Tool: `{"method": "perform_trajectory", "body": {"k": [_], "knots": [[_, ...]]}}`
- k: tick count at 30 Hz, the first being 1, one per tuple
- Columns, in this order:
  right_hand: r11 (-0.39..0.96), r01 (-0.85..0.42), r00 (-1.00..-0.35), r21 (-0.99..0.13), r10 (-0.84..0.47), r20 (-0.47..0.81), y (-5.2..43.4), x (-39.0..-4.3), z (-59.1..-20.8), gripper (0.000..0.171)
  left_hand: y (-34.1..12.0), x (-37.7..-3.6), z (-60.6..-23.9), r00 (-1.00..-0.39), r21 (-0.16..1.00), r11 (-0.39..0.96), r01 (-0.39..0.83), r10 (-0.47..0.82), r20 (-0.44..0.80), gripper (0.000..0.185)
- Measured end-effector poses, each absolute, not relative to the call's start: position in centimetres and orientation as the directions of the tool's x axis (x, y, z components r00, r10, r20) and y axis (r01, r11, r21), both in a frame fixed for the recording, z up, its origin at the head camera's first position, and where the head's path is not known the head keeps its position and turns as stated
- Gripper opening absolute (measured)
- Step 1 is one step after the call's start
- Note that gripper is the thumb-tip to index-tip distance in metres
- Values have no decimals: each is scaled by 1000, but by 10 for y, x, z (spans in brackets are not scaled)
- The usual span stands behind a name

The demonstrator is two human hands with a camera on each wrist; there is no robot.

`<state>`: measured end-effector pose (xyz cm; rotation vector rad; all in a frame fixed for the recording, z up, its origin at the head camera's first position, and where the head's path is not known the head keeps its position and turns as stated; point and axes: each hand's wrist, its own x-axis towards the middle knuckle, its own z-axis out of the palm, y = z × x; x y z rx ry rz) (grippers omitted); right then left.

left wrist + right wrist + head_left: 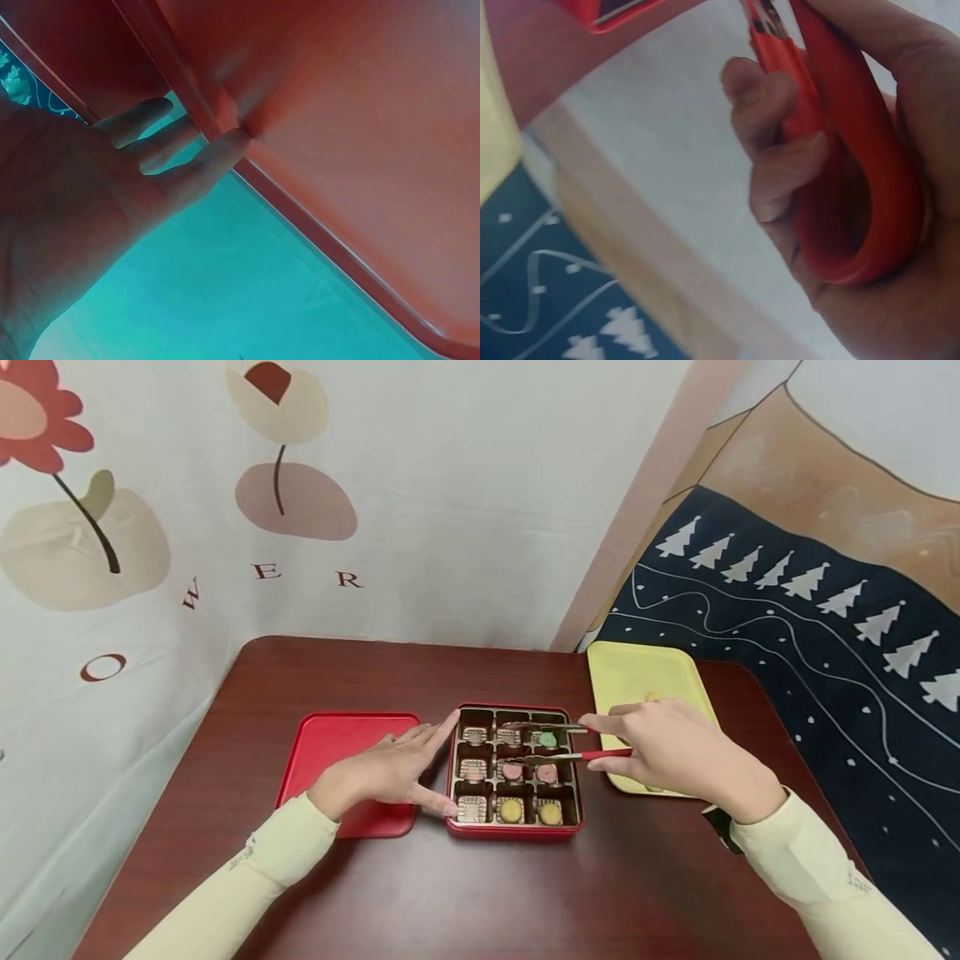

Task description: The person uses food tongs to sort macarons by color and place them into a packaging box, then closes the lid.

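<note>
A red box [515,832] with a brown compartment insert stands at the table's middle. It holds brown patterned pieces [472,808], pink sweets [513,771], yellow sweets [512,810] and a green sweet [547,739]. My left hand [405,770] lies flat, its straight fingers [217,150] touching the box's left wall [315,150]. My right hand [641,743] grips red tongs [558,757] by the handle end [855,187]. The tong arms reach over the box's upper rows and stand apart, with the green sweet between them. Nothing is visibly clamped in them.
The box's red lid [341,752] lies flat to the left, partly under my left hand. A yellow tray [637,672] sits at the right rear with a small piece [653,697] on it. Printed cloths hang behind and to the right of the dark wooden table [480,893].
</note>
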<state>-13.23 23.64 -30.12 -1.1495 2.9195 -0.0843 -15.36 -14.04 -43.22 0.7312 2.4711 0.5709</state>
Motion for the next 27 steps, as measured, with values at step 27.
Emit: {"method": "perform_trajectory", "body": {"k": [27], "knots": [[944, -137, -976, -301, -76, 203, 368, -123, -406, 65, -141, -154, -432, -734, 535, 751, 386, 601, -315, 140]]}}
